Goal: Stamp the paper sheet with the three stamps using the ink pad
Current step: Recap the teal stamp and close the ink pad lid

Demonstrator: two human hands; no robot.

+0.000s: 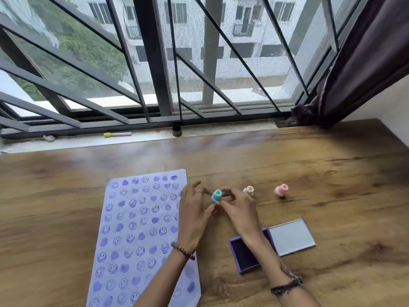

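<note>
Head view: both hands, left hand [194, 214] and right hand [238, 209], seemingly pinch teal stamp [216, 195].

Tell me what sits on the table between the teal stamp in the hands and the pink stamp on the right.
In the head view, the cream stamp stands between the teal stamp and the pink stamp, partly behind the right hand. Otherwise only bare table.

Two bare forearms here, no sleeves. The left hand [194, 214] wears a thin ring and a brown beaded wrist bracelet [182, 251]; the right hand [240, 210] has a dark braided wristband [286, 284].
</note>
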